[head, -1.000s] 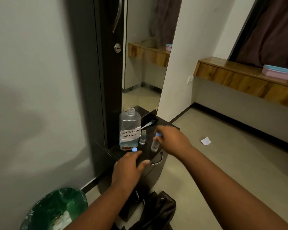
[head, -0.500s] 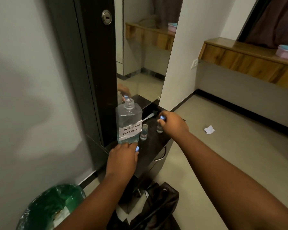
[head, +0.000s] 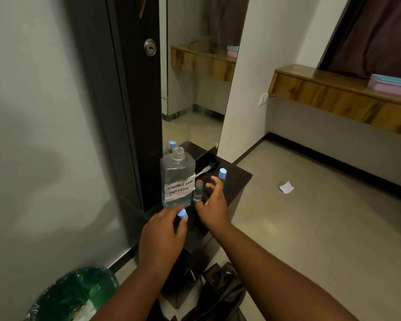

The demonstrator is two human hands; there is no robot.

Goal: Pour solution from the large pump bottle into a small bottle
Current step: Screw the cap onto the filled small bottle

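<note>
- Two hands of mine reach over the dark counter (head: 237,179); my left hand (head: 162,232) grips a small bottle with a blue cap (head: 182,214), fingers wrapped around its body.
- My right hand (head: 214,208) is spread, fingers (head: 214,181) loose and holding nothing.
- Just left of my right fingers stands an uncapped small bottle (head: 198,191); just beyond them, another blue-capped bottle (head: 222,174).
- The large bottle (head: 177,179), open-necked and labelled, stands upright just beyond my left fingers.
- Its pump (head: 208,167) lies on the counter behind.
</note>
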